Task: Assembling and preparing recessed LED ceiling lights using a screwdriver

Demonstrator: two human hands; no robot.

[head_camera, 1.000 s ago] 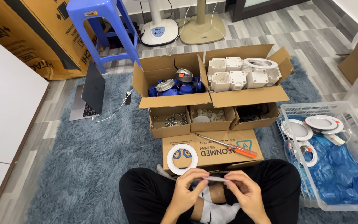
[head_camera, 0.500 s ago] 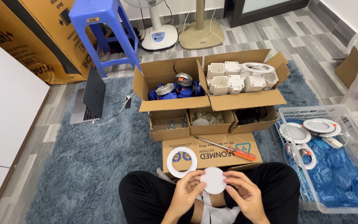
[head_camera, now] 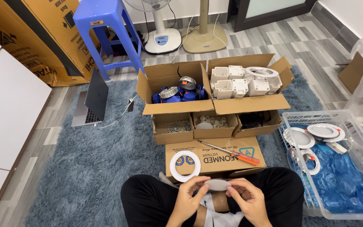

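I sit cross-legged on a blue-grey rug. My left hand (head_camera: pixel 191 196) and my right hand (head_camera: pixel 243 197) hold a flat white round disc (head_camera: pixel 218 184) between them, seen nearly edge-on above my lap. Just ahead lies a flat cardboard box (head_camera: pixel 215 157). On it rest a white ring (head_camera: pixel 185 165) and a screwdriver with an orange handle (head_camera: pixel 237 154).
Open cardboard boxes hold blue parts (head_camera: pixel 177 94) and white housings (head_camera: pixel 239 82); three small boxes of screws and small parts (head_camera: pixel 215 122) sit in front. A clear plastic crate (head_camera: pixel 349 197) with round white lamps and blue plastic stands at right. A laptop (head_camera: pixel 93 98), a blue stool (head_camera: pixel 101 29) and fan bases (head_camera: pixel 162 40) lie beyond.
The disc faced the camera half a second ago and now lies tilted nearly edge-on between my hands. The view shifted slightly.
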